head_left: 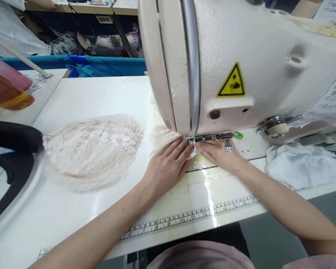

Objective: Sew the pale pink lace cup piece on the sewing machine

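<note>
My left hand (169,160) lies flat with fingers stretched out on cream lace fabric (164,135), just left of the sewing machine's presser foot (192,141). From the other side, my right hand (222,155) reaches in with straight fingers resting at the fabric's edge. Part of it is hidden behind the foot and its metal guide (228,145). The fabric passes beneath the foot, and the machine head (241,41) covers its far part. A green safety pin (238,135) sits beside the metal guide.
A gathered lace piece (95,149) with loose threads lies left on the white table (72,220). Beyond it are a black curved object (13,149) and an orange-pink container (9,87). White cloth (302,164) lies right. A ruler strip (190,218) runs along the front edge.
</note>
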Demonstrator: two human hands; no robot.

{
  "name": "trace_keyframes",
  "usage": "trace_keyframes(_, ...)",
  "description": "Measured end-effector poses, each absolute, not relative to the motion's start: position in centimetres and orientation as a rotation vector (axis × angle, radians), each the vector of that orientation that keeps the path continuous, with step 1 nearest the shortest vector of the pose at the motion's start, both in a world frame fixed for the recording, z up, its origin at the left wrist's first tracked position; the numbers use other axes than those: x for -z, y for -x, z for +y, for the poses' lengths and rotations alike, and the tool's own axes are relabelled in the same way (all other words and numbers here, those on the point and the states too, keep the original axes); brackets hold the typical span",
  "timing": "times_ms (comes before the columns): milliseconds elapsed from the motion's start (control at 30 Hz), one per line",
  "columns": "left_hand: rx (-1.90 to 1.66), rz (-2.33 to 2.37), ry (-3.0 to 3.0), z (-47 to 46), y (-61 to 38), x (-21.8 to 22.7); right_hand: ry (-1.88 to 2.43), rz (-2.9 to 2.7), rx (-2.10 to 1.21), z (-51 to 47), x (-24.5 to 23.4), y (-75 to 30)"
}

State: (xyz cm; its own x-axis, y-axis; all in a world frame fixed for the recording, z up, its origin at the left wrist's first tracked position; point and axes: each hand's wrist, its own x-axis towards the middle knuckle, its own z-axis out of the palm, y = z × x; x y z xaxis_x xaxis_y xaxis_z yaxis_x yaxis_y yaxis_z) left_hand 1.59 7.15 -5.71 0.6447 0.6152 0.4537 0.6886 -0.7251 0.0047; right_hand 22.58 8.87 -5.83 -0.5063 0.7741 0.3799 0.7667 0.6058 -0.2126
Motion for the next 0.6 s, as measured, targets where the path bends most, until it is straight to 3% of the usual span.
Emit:
trace_keyframes(333, 0.693, -0.935, 2.761, 7.01, -1.38, 5.38, 1.082, -2.5, 0.292, 8.43, 5.45, -22.34)
trace_keyframes(600, 0.679, -1.003, 2.716, 7.26, -1.09, 5.11, 0.993, -2.56, 0.138, 8.46, 6.1, -21.7)
